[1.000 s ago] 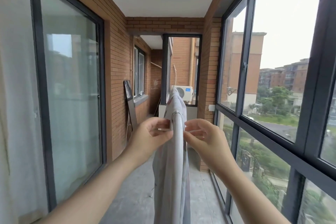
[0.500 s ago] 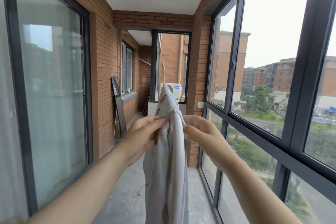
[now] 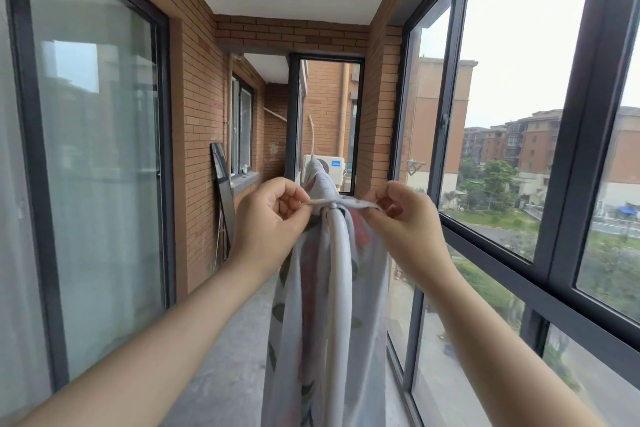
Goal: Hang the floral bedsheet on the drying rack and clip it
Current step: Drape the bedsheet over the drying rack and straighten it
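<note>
Pinching the edge of the floral bedsheet with left hand and right hand, fingers curled tight, stretching it taut across the drying rack.

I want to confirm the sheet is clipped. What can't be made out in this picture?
Head view only:
- Any clip: none can be told; the left hand and right hand pinch the sheet at the rack's top, covering that spot.
- Rack's far end: hidden under the sheet.
- Rack's feet, sheet's hem: cut off by the bottom edge.
- Air conditioner's logo: too small.
</note>
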The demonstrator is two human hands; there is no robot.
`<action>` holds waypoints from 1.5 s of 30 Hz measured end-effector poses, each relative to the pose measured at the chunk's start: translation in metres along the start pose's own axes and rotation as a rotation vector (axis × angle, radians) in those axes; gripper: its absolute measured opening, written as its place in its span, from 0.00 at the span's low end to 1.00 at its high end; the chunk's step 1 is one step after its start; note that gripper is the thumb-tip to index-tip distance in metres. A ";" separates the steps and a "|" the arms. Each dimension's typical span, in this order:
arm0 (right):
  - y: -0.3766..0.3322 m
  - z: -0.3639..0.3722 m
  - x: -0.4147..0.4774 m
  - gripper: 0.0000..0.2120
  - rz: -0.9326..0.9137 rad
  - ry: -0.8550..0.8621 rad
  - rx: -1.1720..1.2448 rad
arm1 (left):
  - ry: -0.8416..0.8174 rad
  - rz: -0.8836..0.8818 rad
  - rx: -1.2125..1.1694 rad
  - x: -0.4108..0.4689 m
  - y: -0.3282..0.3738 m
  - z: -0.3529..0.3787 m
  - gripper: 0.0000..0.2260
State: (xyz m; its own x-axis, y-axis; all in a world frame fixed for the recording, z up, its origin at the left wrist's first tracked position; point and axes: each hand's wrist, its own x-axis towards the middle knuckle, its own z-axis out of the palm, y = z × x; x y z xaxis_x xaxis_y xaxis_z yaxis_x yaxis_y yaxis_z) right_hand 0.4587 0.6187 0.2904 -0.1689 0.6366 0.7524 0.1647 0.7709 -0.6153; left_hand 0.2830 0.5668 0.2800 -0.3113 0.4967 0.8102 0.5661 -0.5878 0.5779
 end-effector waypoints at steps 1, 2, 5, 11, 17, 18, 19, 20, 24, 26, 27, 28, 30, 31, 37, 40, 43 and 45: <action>-0.004 -0.002 0.000 0.09 -0.009 -0.004 0.004 | 0.013 0.014 -0.022 -0.002 0.003 -0.001 0.11; -0.008 -0.004 -0.001 0.09 -0.013 -0.010 0.010 | 0.016 0.016 -0.047 -0.004 0.007 -0.003 0.11; -0.016 -0.012 -0.005 0.09 0.002 -0.090 0.061 | -0.021 0.009 -0.061 -0.010 0.015 -0.008 0.07; -0.019 -0.018 -0.019 0.07 -0.042 -0.204 0.068 | -0.197 -0.089 -0.052 -0.023 0.016 -0.018 0.07; -0.012 -0.013 -0.036 0.04 -0.390 0.122 -0.199 | -0.143 -0.064 -0.020 -0.030 0.025 -0.021 0.11; -0.013 -0.014 -0.036 0.03 -0.435 0.148 -0.245 | -0.124 -0.039 -0.014 -0.030 0.028 -0.021 0.10; -0.015 -0.014 -0.036 0.03 -0.459 0.167 -0.285 | -0.110 -0.015 -0.009 -0.030 0.030 -0.021 0.10; -0.018 -0.015 -0.036 0.03 -0.464 0.183 -0.307 | -0.103 0.004 -0.012 -0.031 0.032 -0.021 0.10; -0.024 -0.016 -0.040 0.02 -0.408 0.236 -0.257 | -0.135 0.045 -0.051 -0.036 0.036 -0.021 0.09; -0.028 -0.018 -0.045 0.02 -0.406 0.242 -0.215 | -0.145 0.053 -0.085 -0.040 0.037 -0.023 0.08; -0.030 -0.018 -0.047 0.02 -0.413 0.248 -0.203 | -0.140 0.060 -0.102 -0.042 0.039 -0.024 0.07; -0.034 -0.019 -0.048 0.02 -0.419 0.254 -0.200 | -0.133 0.071 -0.116 -0.043 0.041 -0.025 0.06; -0.042 -0.019 -0.051 0.03 -0.420 0.262 -0.196 | -0.117 0.092 -0.133 -0.045 0.047 -0.027 0.05; -0.045 -0.019 -0.053 0.03 -0.418 0.263 -0.197 | -0.113 0.100 -0.146 -0.046 0.051 -0.028 0.05; -0.060 -0.022 -0.074 0.05 -0.415 0.280 -0.232 | -0.134 0.094 -0.205 -0.061 0.059 -0.036 0.06; -0.067 -0.024 -0.087 0.04 -0.408 0.289 -0.225 | -0.151 0.087 -0.236 -0.071 0.066 -0.040 0.06; -0.077 -0.027 -0.100 0.03 -0.424 0.299 -0.202 | -0.134 0.098 -0.226 -0.086 0.079 -0.045 0.06; -0.083 -0.033 -0.109 0.03 -0.442 0.281 -0.194 | -0.114 0.107 -0.209 -0.098 0.088 -0.048 0.07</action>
State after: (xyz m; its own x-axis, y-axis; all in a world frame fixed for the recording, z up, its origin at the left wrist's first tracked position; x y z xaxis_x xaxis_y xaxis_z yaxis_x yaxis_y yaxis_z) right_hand 0.4952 0.4852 0.2669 -0.0012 0.2030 0.9792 0.3172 0.9287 -0.1922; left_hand 0.3264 0.4354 0.2563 -0.1630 0.4865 0.8584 0.4176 -0.7542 0.5068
